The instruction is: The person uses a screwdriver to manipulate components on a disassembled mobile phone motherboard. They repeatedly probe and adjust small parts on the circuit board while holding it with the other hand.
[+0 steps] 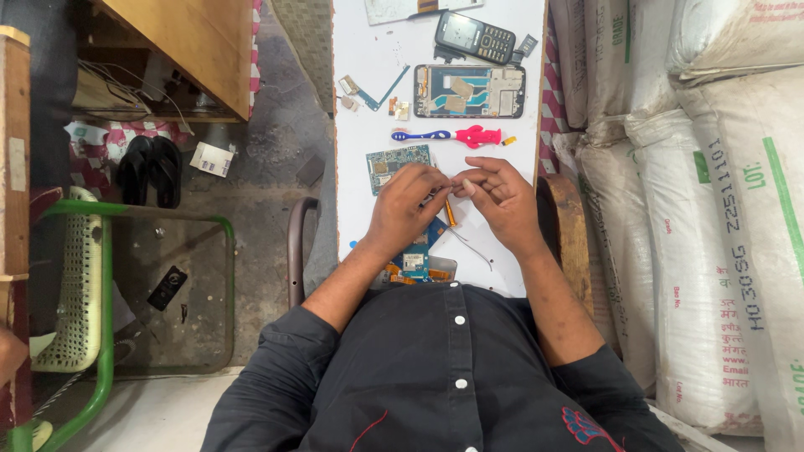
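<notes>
View: head camera, looking down on a narrow white counter (360,125).
Left hand (406,209): fingers curled, tips pinched nearly shut on a small part at the centre of the counter.
Right hand (498,197): fingers curled, thumb and forefinger pinched on the same small part, tips touching those of the left hand.
Small part (444,191): largely hidden by the fingertips; kind cannot be told. An orange-tipped thin tool (450,213) shows just below the fingertips.
Handling: judged light, thin and fragile; take hold at the edges with fingertips only.
Circuit board (398,163): green, flat on the counter, just left of the left hand.
Phone frame (469,91): opened, far of the hands.
Toothbrush (452,135): blue and pink, between frame and hands.
Keypad phone (475,37): black, at the far end.
Flex cable (377,94): far left, beside the frame.
Near board (416,264): blue, under the left wrist.
Sacks (712,209): white, stacked right of the counter.
</notes>
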